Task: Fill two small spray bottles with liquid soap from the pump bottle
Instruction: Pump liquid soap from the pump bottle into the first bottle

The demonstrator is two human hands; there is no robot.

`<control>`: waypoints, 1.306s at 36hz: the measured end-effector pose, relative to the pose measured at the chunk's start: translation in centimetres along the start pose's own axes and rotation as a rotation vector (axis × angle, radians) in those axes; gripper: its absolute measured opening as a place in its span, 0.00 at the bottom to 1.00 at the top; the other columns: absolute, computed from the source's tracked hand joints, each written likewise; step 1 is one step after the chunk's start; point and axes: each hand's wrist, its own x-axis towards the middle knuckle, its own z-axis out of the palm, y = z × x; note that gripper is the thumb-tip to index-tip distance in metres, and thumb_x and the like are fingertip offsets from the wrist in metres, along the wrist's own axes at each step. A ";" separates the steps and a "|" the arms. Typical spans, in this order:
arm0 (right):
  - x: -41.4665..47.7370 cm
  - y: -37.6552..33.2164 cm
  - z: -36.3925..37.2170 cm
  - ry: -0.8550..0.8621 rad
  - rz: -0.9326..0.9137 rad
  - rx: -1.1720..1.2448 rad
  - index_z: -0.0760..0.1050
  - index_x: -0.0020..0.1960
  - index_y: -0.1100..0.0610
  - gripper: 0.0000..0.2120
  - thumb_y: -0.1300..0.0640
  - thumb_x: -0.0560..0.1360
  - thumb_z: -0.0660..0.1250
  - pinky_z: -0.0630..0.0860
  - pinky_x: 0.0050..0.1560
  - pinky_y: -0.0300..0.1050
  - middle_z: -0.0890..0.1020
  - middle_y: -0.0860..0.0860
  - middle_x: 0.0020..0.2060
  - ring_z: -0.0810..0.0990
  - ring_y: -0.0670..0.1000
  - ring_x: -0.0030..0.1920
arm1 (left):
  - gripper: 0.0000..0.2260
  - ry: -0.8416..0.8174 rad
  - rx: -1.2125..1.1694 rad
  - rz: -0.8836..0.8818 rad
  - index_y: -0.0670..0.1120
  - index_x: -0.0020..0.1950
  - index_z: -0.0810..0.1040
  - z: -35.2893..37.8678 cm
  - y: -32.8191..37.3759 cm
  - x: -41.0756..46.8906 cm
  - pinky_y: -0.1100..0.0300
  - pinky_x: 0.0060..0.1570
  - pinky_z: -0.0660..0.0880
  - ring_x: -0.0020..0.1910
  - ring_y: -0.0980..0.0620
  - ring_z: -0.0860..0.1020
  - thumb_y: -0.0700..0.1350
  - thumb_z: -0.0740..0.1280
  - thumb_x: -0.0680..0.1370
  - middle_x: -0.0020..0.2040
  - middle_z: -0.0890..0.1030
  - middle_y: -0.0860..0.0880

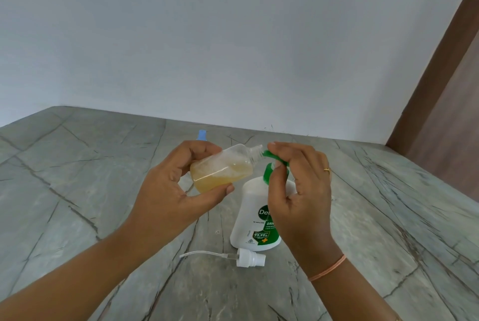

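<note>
Pump bottle [255,206], white with a green label, stands upright on the grey veined table [77,165], near the middle and just right of centre; the right hand [298,186] is over it, thumb and fingers curled round the green pump head [276,159], whose spout points left. The left hand [168,186] grips the small spray bottle [223,168] by its body, lifted off the table and to the left of the pump; this bottle lies tilted, long axis running left to right, open neck toward the spout and either touching its tip or just beside it, I cannot tell which. Amber soap with foam fills roughly half of it, so I judge this fill is under way; the coming press turns on keeping the neck lined up under the spout, or soap may run down the outside. A white spray cap [250,260] with its dip tube lies on the table in front of the pump bottle; a blue object [201,135] shows behind the left hand, mostly hidden.
</note>
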 end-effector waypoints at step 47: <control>0.3 -0.1 -0.2 -0.016 0.016 0.018 0.78 0.52 0.58 0.13 0.61 0.73 0.58 0.73 0.45 0.54 0.79 0.48 0.48 0.76 0.51 0.49 | 0.19 -0.003 -0.019 0.002 0.59 0.52 0.74 0.0 0.3 -0.1 0.72 0.44 0.73 0.48 0.58 0.78 0.55 0.73 0.63 0.49 0.79 0.61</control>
